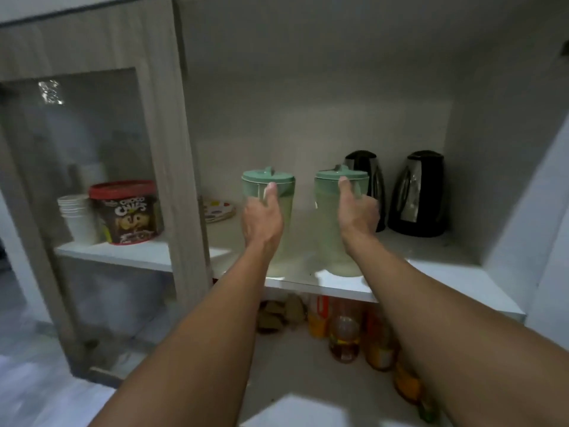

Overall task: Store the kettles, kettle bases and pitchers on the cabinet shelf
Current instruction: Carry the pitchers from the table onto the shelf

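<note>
Two clear pitchers with green lids stand near the front of the white cabinet shelf (431, 272). My left hand (261, 217) grips the left pitcher (283, 241), thumb up near its lid. My right hand (357, 217) grips the right pitcher (326, 211) the same way. Behind and to the right, two black and steel kettles stand on the shelf, one (366, 174) partly hidden by the right pitcher and my hand, the other (420, 195) in full view near the right wall. Each kettle's lower end is dark; I cannot tell a base apart.
A patterned plate (218, 211) lies at the back left of the shelf. Behind the glass door (92, 149) at left are a Choco Chips tub (126, 214) and stacked white cups (77, 217). Several bottles (345, 334) stand on the lower shelf.
</note>
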Tool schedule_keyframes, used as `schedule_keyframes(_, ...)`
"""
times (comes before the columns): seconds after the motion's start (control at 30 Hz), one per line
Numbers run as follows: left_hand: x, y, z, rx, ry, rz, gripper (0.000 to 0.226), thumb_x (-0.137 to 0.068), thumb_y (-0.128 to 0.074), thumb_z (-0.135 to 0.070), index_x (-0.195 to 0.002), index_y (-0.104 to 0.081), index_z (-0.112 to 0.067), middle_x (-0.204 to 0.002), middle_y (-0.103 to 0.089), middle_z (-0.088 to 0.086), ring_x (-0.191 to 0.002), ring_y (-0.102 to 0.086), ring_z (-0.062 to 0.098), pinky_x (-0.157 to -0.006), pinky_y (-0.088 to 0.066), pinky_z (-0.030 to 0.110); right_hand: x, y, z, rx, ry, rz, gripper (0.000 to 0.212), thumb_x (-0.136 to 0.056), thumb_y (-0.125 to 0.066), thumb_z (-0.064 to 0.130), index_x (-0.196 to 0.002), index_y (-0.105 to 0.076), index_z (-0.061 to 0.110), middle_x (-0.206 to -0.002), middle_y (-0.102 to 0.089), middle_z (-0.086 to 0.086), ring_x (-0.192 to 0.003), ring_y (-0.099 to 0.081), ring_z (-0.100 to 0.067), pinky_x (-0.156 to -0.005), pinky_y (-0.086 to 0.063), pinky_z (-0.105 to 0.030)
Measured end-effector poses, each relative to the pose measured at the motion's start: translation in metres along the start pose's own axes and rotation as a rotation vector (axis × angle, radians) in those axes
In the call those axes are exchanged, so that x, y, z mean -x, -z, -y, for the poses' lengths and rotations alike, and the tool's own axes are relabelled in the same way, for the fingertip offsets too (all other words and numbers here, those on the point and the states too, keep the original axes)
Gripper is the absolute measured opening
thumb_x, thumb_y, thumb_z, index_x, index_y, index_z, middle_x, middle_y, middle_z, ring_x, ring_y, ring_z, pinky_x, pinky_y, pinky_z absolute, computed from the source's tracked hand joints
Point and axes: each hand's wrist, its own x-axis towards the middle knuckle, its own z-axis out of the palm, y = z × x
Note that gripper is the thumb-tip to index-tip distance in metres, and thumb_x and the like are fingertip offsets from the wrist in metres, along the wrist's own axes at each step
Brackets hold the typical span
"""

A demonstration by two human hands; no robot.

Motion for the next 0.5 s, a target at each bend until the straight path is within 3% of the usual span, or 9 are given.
schedule_keyframes(0.17,-0.04,-0.048,0.035,-0.01,0.074,-0.005,0.049,-0.099,-0.041,-0.05,-0.088,-0.062,-0.007,-0.083,-0.064,0.01,-0.079,-0.06,0.028,-0.067,-0.04,0.03,-0.059,-0.041,-0.046,0.013,-0.022,0.085,0.063,-0.061,-0.047,0.08,-0.067,-0.061,0.019,-0.088,-0.073,-0.02,-0.087,-0.071,-0.041,-0.082,-0.058,-0.053)
schedule_keyframes(0.3,-0.08,-0.073,0.065,-0.024,0.16,-0.012,0.061,-0.096,-0.04,-0.057,-0.091,-0.064,-0.001,-0.097,-0.07,0.022,-0.09,-0.066,0.038,-0.082,-0.053,0.041,-0.09,-0.071,-0.07,0.006,-0.066,0.165,0.056,-0.079,-0.054,0.072,-0.062,-0.057,0.019,-0.074,-0.065,-0.007,-0.078,-0.066,-0.034,-0.081,-0.055,-0.043)
schedule_keyframes(0.4,-0.12,-0.093,0.081,-0.058,0.181,0.031,0.071,-0.092,-0.035,-0.065,-0.091,-0.065,-0.001,-0.096,-0.071,0.025,-0.088,-0.067,0.04,-0.078,-0.055,0.043,-0.116,-0.096,-0.071,0.017,-0.054,0.232,0.057,-0.094,-0.05,0.058,-0.052,-0.048,0.019,-0.055,-0.053,-0.003,-0.059,-0.054,-0.026,-0.069,-0.047,-0.043)
schedule_keyframes(0.5,-0.159,-0.11,0.098,-0.066,0.162,0.055,0.075,-0.093,-0.035,-0.065,-0.102,-0.066,0.003,-0.101,-0.07,0.025,-0.092,-0.067,0.041,-0.078,-0.054,0.043,-0.143,-0.122,-0.074,0.037,-0.021,0.254,0.058,-0.084,-0.046,0.068,-0.051,-0.05,0.021,-0.06,-0.057,-0.007,-0.06,-0.054,-0.025,-0.072,-0.05,-0.045)
